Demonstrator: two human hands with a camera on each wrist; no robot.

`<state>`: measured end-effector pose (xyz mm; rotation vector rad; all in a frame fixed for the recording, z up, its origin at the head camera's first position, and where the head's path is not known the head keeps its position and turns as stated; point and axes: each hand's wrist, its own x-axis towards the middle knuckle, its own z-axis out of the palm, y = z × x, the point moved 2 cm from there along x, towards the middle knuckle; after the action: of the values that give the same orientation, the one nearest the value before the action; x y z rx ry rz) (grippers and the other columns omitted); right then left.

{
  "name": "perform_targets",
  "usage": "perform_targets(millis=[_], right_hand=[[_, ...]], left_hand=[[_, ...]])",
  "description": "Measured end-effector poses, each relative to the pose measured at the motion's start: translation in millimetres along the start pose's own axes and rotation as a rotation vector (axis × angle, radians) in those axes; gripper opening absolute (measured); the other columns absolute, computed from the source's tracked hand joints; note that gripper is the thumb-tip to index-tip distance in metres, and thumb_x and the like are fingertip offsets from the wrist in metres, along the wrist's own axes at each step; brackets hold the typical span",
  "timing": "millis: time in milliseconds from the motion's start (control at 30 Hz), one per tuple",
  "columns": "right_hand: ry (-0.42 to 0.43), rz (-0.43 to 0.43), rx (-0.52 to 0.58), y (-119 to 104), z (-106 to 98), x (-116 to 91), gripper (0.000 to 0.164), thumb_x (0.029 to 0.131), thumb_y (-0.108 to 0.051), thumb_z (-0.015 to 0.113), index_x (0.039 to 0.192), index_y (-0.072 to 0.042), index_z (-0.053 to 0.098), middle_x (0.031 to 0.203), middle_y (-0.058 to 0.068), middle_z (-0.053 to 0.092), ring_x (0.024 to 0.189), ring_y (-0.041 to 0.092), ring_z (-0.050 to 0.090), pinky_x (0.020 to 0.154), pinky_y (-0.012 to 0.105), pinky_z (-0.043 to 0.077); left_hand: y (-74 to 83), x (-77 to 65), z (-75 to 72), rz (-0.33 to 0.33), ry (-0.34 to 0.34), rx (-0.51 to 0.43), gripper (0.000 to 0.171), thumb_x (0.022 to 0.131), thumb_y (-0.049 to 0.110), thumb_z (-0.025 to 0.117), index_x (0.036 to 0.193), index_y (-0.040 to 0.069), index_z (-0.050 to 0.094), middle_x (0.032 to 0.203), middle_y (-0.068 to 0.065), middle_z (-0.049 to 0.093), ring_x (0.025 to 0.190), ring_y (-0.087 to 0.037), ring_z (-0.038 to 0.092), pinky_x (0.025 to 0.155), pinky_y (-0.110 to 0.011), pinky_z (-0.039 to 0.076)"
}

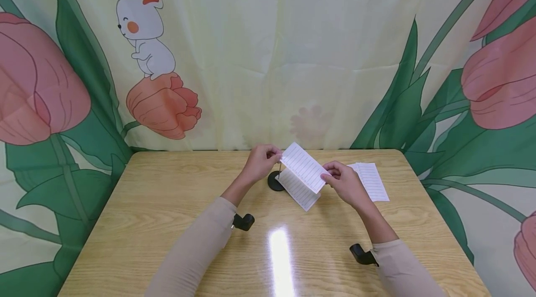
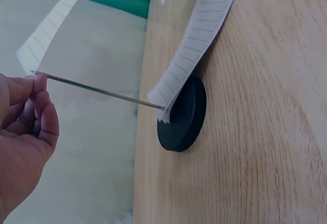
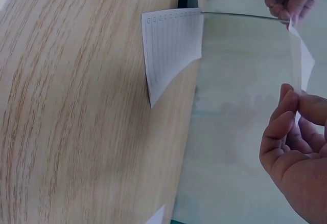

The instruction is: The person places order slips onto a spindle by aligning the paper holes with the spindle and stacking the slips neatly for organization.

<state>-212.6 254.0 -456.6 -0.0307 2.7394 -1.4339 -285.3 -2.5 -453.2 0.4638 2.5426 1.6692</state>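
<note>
A paper spike stands on the table, with a round black base [image 2: 190, 114] and a thin upright metal rod [image 2: 104, 91]. Lined paper [image 2: 186, 45] is pierced near one corner and sits low on the rod, sloping out over the table. Above it, both hands hold a lined checklist sheet [image 1: 304, 165]. My left hand [image 1: 258, 164] pinches its left corner right at the rod's tip, thumb against fingers. At the opposite end of the sheet, my right hand [image 1: 344, 182] grips the edge between thumb and fingers. The right wrist view shows this upper sheet nearly edge-on.
More lined sheets [image 1: 371, 182] lie on the wooden table [image 1: 176, 204] to the right, partly behind my right hand. A printed curtain [image 1: 251, 55] with a rabbit and tulips hangs behind the table's far edge. Black wrist-worn devices [image 1: 362, 255] project from both sleeves.
</note>
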Motion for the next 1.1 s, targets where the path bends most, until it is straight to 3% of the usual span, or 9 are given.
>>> perform_targets(millis=[133, 367, 800, 1100], right_hand=[[0.004, -0.002, -0.003, 0, 0, 0, 0.023, 0.101, -0.009, 0.065, 0.121, 0.003, 0.065, 0.104, 0.015, 0.070, 0.094, 0.023, 0.070, 0.072, 0.022, 0.052], [-0.011, 0.010, -0.015, 3, 4, 0, 0.022, 0.101, -0.010, 0.066, 0.120, 0.002, 0.065, 0.102, 0.014, 0.070, 0.093, 0.023, 0.070, 0.072, 0.025, 0.052], [-0.021, 0.026, -0.014, 15, 16, 3, 0.021, 0.100, -0.012, 0.069, 0.116, 0.001, 0.066, 0.098, 0.011, 0.069, 0.087, 0.016, 0.067, 0.067, 0.023, 0.050], [-0.024, 0.021, -0.051, 24, 21, 5, 0.020, 0.098, -0.010, 0.070, 0.113, 0.004, 0.067, 0.098, 0.015, 0.069, 0.088, 0.018, 0.064, 0.069, 0.023, 0.051]], left_hand=[[-0.7, 0.5, 0.6, -0.007, 0.002, -0.001, 0.011, 0.100, 0.008, 0.066, 0.100, 0.000, 0.074, 0.096, -0.011, 0.073, 0.088, -0.026, 0.070, 0.071, -0.025, 0.052], [-2.3, 0.9, 1.1, -0.006, 0.004, 0.035, 0.010, 0.100, 0.007, 0.066, 0.096, 0.002, 0.074, 0.091, -0.009, 0.072, 0.080, -0.016, 0.065, 0.069, -0.025, 0.051], [-14.2, 0.1, 4.9, -0.001, 0.004, 0.048, 0.010, 0.099, 0.005, 0.066, 0.094, 0.001, 0.074, 0.091, -0.010, 0.072, 0.080, -0.015, 0.064, 0.067, -0.022, 0.050], [-22.9, -3.0, 12.1, -0.036, 0.001, 0.085, 0.010, 0.100, 0.007, 0.066, 0.095, 0.003, 0.074, 0.091, -0.008, 0.070, 0.080, -0.016, 0.060, 0.068, -0.023, 0.051]])
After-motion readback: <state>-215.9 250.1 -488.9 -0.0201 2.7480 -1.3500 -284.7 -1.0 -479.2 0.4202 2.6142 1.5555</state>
